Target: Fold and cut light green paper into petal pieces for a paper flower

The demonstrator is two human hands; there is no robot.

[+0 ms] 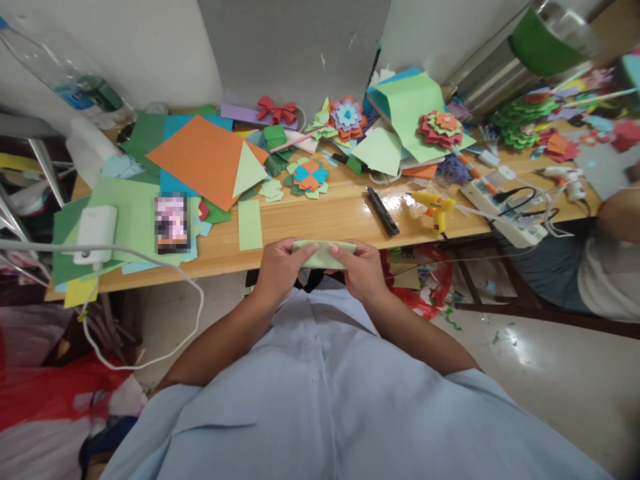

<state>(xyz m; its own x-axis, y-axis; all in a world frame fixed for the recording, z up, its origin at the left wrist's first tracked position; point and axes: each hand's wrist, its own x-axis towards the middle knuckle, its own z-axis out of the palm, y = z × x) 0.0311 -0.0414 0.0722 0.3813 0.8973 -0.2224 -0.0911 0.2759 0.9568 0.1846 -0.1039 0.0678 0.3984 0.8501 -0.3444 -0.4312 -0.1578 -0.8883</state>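
A pale green strip of paper (pixel 324 257) is held level between both my hands, just in front of the table's near edge. My left hand (pixel 281 265) pinches its left end, thumb on top and fingers behind. At the right end, my right hand (pixel 365 267) grips the same way, its thumb close to the other thumb. Another pale green strip (pixel 250 225) lies on the table to the left of my hands. Past the paper are an orange and blue paper flower (pixel 310 176) and a black pen-shaped tool (pixel 382 212).
A yellow glue gun (pixel 434 209) and a power strip (pixel 503 212) with cables lie to the right. Coloured sheets (pixel 200 160), a phone (pixel 172 223) and a white charger (pixel 96 233) with a looping cable occupy the left. Another person (pixel 610 267) sits at the far right.
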